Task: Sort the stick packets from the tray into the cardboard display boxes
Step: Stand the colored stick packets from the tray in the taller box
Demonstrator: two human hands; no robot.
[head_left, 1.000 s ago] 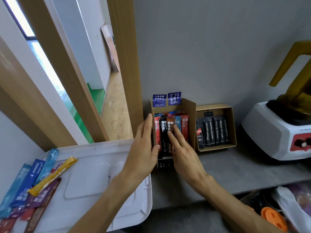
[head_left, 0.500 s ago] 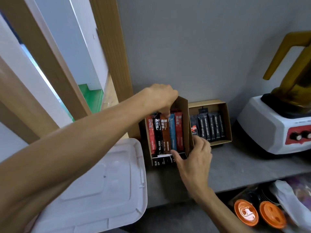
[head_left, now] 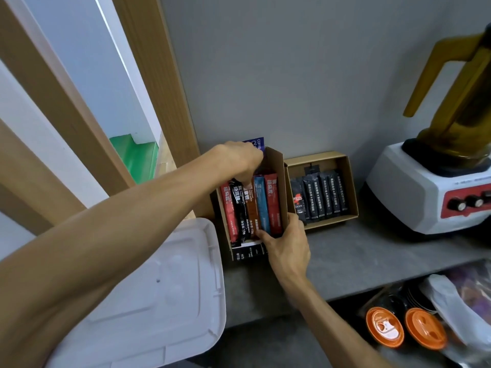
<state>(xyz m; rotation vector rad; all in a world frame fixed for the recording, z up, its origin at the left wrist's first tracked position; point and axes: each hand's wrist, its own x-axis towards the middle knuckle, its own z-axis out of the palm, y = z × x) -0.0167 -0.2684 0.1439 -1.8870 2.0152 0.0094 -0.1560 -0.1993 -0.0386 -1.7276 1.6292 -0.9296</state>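
Your left hand (head_left: 239,162) reaches over the tall cardboard display box (head_left: 277,181), fingers curled down onto the tops of the upright stick packets (head_left: 252,205) standing in a row inside it; whether it pinches one cannot be told. Your right hand (head_left: 288,243) cups the box's front right corner, thumb against the packets' lower ends. A second box (head_left: 345,187), just beside, holds dark packets (head_left: 322,197). The white tray (head_left: 159,288) lies near left.

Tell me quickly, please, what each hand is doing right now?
Left hand: closed on the stick packets' tops.
Right hand: gripping the cardboard box's front corner.
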